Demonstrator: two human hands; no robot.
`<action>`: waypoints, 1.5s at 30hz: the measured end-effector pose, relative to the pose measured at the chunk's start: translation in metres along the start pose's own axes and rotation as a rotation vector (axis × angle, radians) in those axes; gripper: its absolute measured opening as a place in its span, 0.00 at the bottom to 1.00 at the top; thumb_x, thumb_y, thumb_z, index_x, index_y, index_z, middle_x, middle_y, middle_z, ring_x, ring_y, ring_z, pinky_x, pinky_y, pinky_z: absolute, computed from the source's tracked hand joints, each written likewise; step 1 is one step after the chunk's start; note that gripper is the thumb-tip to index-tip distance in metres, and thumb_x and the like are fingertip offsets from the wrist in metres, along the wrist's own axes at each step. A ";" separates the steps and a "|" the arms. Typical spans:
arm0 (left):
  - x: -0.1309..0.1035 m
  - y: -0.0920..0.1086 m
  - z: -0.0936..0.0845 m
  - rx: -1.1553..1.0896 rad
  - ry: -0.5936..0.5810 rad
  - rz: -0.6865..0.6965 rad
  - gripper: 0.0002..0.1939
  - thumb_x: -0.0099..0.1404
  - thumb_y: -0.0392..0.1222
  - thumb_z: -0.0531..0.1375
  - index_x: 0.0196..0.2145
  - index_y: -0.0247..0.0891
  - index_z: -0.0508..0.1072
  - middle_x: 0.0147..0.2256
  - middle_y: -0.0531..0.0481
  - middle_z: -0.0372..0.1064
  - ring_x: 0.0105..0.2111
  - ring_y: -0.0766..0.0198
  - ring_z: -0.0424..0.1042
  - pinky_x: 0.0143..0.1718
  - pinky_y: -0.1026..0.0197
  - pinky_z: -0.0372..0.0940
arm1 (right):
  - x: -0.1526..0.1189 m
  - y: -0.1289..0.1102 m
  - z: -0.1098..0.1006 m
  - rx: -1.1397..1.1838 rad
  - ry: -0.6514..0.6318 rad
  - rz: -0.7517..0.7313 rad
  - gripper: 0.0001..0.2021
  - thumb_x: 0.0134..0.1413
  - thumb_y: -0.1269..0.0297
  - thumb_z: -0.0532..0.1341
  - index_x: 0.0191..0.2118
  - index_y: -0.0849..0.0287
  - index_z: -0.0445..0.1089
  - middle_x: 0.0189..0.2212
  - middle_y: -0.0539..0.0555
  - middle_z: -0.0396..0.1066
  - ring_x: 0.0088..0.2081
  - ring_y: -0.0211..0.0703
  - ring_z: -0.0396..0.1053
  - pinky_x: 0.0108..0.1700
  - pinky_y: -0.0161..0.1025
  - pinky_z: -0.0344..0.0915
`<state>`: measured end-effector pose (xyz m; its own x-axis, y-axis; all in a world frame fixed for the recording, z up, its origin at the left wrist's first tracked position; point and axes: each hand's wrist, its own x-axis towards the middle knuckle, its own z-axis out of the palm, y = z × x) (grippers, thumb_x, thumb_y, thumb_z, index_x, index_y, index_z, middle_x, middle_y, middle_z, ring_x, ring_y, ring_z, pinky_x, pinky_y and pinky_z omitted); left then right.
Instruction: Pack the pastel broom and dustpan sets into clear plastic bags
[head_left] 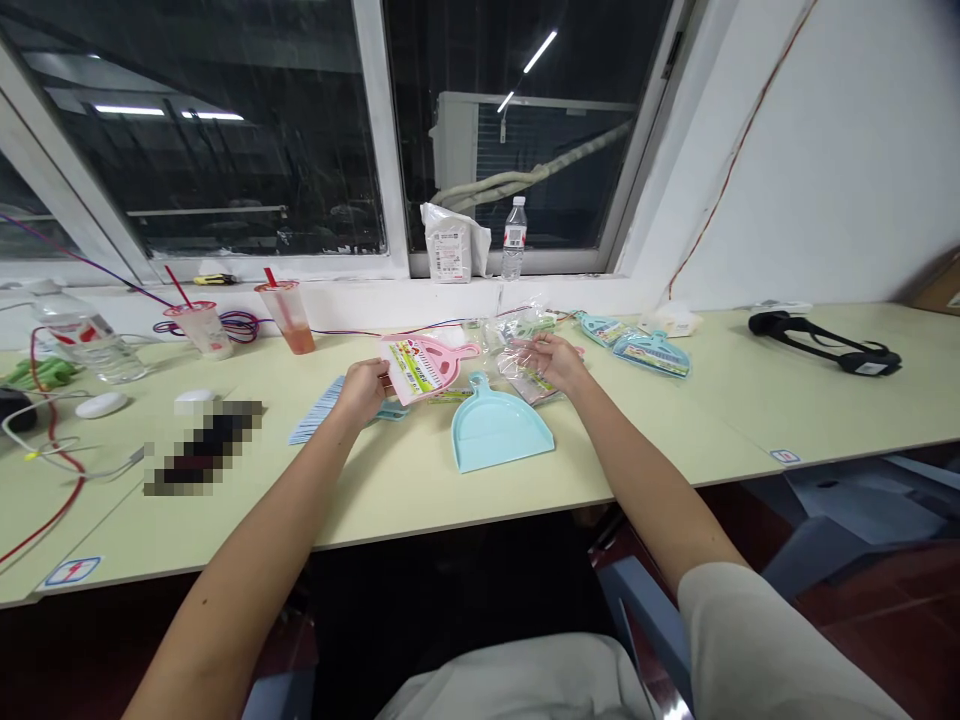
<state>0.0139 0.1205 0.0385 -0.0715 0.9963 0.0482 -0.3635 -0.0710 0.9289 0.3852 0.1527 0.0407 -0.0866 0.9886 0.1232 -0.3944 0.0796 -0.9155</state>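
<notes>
My left hand [365, 392] grips a pink dustpan [446, 361] by its wide edge, with a printed label card [415, 370] lying against it. The pan is raised a little over the table, its handle pointing right. My right hand [553, 360] is closed on a clear plastic bag [517, 335], which is crumpled around its fingers. Between my hands, a light blue dustpan [501, 435] lies flat with its handle away from me. A blue-bristled brush [318, 412] lies on the table, partly hidden behind my left hand.
Packaged blue dustpan sets [651, 353] lie to the right. A black strap-like device [825, 342] is further right. Two drink cups [288, 318], a water bottle [94, 335] and cables stand or lie at left. Another bottle [514, 240] and a white package [450, 245] occupy the windowsill.
</notes>
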 end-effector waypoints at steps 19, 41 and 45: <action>-0.004 0.000 0.003 -0.031 -0.096 -0.102 0.19 0.62 0.30 0.59 0.51 0.25 0.76 0.44 0.30 0.79 0.42 0.44 0.81 0.43 0.43 0.78 | -0.009 0.002 0.016 0.052 -0.133 0.187 0.09 0.62 0.63 0.60 0.44 0.60 0.71 0.45 0.64 0.80 0.44 0.54 0.81 0.47 0.51 0.76; -0.012 -0.003 0.012 0.000 -0.253 -0.136 0.13 0.67 0.30 0.59 0.49 0.26 0.77 0.44 0.31 0.79 0.41 0.52 0.81 0.39 0.57 0.79 | -0.015 0.021 0.036 0.162 -0.306 0.340 0.10 0.63 0.65 0.61 0.48 0.60 0.70 0.39 0.61 0.80 0.42 0.55 0.81 0.48 0.56 0.77; -0.015 -0.002 0.014 -0.006 -0.260 -0.162 0.10 0.67 0.29 0.60 0.45 0.26 0.78 0.43 0.33 0.79 0.42 0.54 0.81 0.41 0.61 0.79 | -0.015 0.025 0.038 0.194 -0.334 0.344 0.13 0.65 0.64 0.59 0.53 0.58 0.69 0.38 0.58 0.81 0.39 0.53 0.81 0.49 0.58 0.77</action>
<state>0.0289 0.1060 0.0412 0.2274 0.9738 -0.0077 -0.3563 0.0905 0.9300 0.3418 0.1348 0.0301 -0.5164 0.8559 -0.0277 -0.4514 -0.2995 -0.8406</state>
